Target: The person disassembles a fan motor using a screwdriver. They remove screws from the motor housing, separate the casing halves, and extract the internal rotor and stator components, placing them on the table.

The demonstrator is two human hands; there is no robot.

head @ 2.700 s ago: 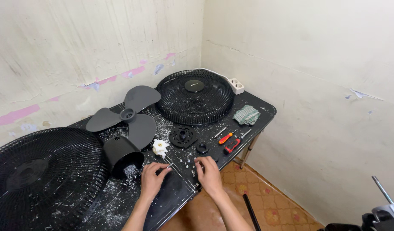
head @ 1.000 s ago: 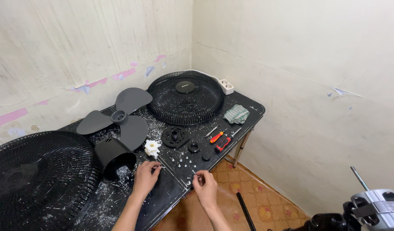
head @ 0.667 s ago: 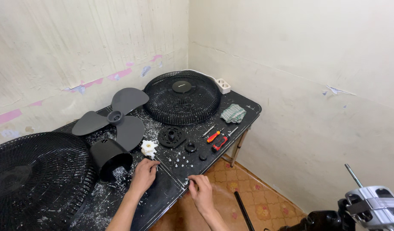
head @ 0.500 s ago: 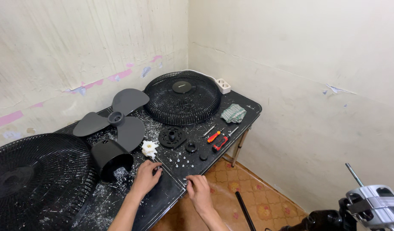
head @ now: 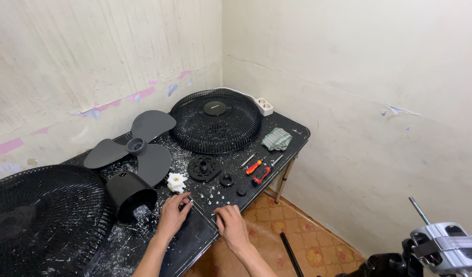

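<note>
The fingers of the right hand (head: 231, 225) curl at the table (head: 195, 241) edge beside small screws (head: 215, 197); whether they pinch one cannot be told. The left hand (head: 174, 213) has its fingers bent on a small dark part. A nudge could roll screws off the edge. Beyond the fingertips lie a white gear (head: 177, 182), black cowl (head: 128, 195) and screwdrivers (head: 259, 172).

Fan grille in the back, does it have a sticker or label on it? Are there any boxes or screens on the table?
Badge: middle of the far fan grille, a round black hub cap with a small pale mark; too small to make out.
No boxes, packages, signs or screens show.
</note>
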